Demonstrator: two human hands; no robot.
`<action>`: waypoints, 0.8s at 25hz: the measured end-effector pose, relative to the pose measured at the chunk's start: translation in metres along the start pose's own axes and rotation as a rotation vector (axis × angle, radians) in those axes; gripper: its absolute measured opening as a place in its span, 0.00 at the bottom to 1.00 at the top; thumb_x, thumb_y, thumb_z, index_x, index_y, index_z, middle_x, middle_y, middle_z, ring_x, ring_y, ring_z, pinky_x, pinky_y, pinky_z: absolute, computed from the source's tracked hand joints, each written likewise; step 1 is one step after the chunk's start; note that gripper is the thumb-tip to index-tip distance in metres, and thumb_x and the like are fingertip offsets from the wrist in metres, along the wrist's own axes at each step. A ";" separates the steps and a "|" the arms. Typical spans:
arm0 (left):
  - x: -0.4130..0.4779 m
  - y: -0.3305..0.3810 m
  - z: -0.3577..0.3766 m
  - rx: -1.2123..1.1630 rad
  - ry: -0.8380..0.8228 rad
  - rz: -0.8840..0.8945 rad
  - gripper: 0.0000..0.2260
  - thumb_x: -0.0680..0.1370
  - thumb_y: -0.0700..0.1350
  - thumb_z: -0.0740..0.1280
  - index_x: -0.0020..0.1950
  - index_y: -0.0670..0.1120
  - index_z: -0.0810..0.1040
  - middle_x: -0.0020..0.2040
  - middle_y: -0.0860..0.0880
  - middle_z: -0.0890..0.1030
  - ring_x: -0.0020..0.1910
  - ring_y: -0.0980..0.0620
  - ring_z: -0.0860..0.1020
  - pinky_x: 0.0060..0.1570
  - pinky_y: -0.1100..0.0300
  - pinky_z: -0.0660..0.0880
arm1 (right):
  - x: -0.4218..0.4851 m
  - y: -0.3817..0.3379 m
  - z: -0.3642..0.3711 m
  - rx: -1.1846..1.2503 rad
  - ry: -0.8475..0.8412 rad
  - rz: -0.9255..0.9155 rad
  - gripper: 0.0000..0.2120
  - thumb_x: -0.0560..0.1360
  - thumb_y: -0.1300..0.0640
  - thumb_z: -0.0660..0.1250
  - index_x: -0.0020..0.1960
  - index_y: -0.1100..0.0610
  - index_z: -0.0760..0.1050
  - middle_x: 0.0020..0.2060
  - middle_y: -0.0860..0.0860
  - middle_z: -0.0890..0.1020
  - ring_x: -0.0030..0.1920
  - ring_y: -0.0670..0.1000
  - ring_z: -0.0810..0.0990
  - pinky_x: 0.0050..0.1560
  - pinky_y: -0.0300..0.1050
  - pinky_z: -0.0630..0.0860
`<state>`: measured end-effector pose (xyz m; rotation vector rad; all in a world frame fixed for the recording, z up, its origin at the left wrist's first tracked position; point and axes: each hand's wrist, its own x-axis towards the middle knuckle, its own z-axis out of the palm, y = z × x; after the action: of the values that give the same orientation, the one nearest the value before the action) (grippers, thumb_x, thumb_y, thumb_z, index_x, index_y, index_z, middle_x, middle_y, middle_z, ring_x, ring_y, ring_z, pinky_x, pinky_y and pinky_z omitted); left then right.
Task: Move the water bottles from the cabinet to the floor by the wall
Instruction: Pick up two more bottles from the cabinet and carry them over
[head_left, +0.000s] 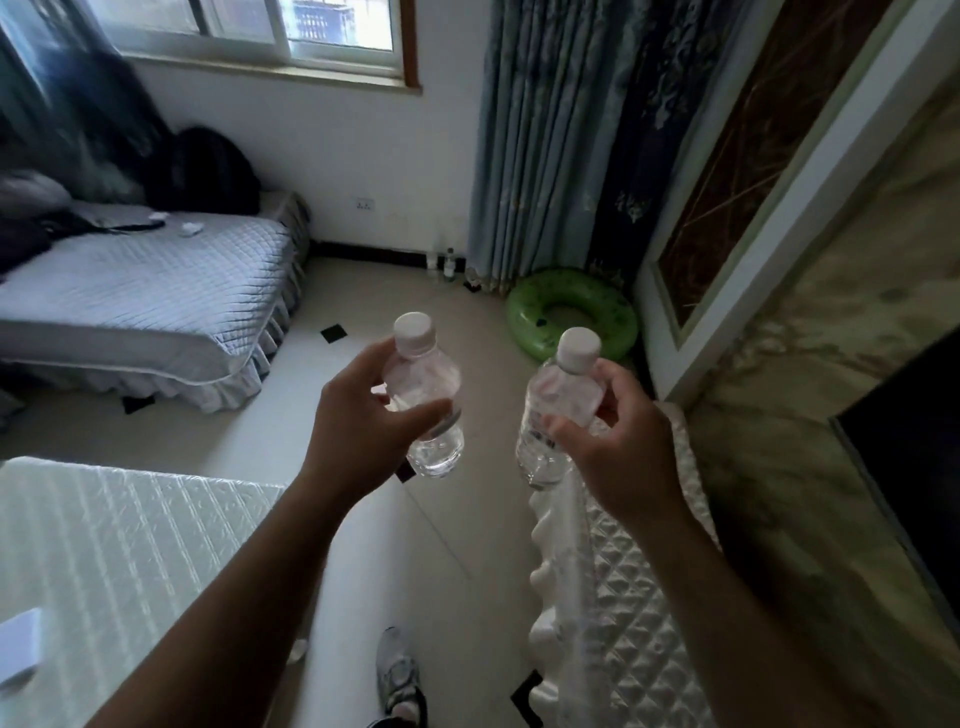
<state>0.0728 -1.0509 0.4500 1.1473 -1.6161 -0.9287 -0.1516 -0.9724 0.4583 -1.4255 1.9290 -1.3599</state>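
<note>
Holding left bottle (422, 376) in left hand (358, 428), right bottle (561, 392) in right hand (621, 449), with closed grip, caps up, well short of ring (522, 312), probably for carrying.

**Both hands raised, one bottle each**

Both arms are bare and reach forward, elbows out of frame. The left forearm (234, 587) enters from lower left and the right forearm (753, 613) from lower right, converging toward centre. The left hand (358, 426) has its back to the camera. Its fingers curl round the body of the left bottle (428, 384), thumb across the near side. The right hand (618, 441) grips the right bottle (563, 395) at mid-body, thumb on the near side and fingers wrapped round the far side. Both bottles are cap up, slightly tilted. The hands are about level, near each other, not touching. One foot in a shoe (397, 675) shows low centre, between the forearms.
</note>
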 end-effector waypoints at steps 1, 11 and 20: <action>0.015 -0.008 -0.006 -0.006 0.005 -0.006 0.30 0.60 0.55 0.77 0.62 0.53 0.77 0.52 0.56 0.83 0.51 0.56 0.82 0.47 0.61 0.78 | 0.013 -0.003 0.012 -0.004 -0.008 -0.006 0.31 0.64 0.46 0.77 0.65 0.50 0.73 0.52 0.45 0.82 0.51 0.43 0.81 0.54 0.49 0.80; 0.187 -0.071 -0.071 -0.040 0.019 -0.014 0.31 0.61 0.47 0.78 0.64 0.52 0.78 0.52 0.56 0.82 0.49 0.61 0.81 0.44 0.72 0.75 | 0.164 -0.034 0.144 0.010 -0.058 -0.015 0.31 0.64 0.46 0.76 0.65 0.50 0.74 0.50 0.45 0.84 0.50 0.43 0.82 0.54 0.50 0.80; 0.319 -0.117 -0.083 -0.003 0.064 -0.049 0.29 0.62 0.45 0.77 0.64 0.51 0.78 0.50 0.57 0.83 0.48 0.62 0.81 0.44 0.70 0.76 | 0.302 -0.029 0.221 0.059 -0.133 -0.036 0.31 0.63 0.49 0.74 0.65 0.52 0.74 0.49 0.45 0.83 0.47 0.39 0.82 0.49 0.39 0.79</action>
<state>0.1368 -1.3950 0.4465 1.2070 -1.5410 -0.9168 -0.0950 -1.3428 0.4508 -1.4890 1.7732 -1.2922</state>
